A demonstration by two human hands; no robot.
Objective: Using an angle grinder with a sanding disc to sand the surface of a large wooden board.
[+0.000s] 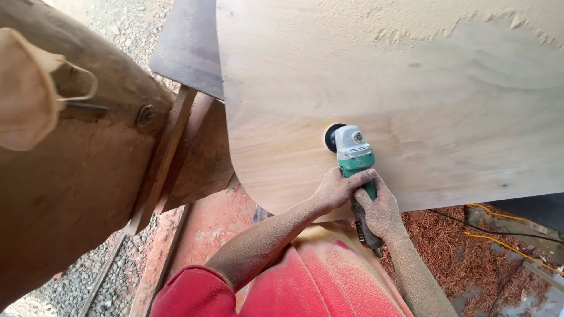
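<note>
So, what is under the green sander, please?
Under the green sander lies the pale plywood panel, dusted with sawdust. The black disc shows at its head; the wood beneath it is covered. Both hands grip the body.

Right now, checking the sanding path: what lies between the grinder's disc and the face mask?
Head view: bare plywood panel, then a dark wooden brace.

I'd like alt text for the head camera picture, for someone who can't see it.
Seen from above, two dust-coated hands, left hand and right hand, grip a green and grey angle grinder whose disc rests on a large pale plywood panel. A dusty face mask hangs on brown timber at left; the person wears red.
</note>
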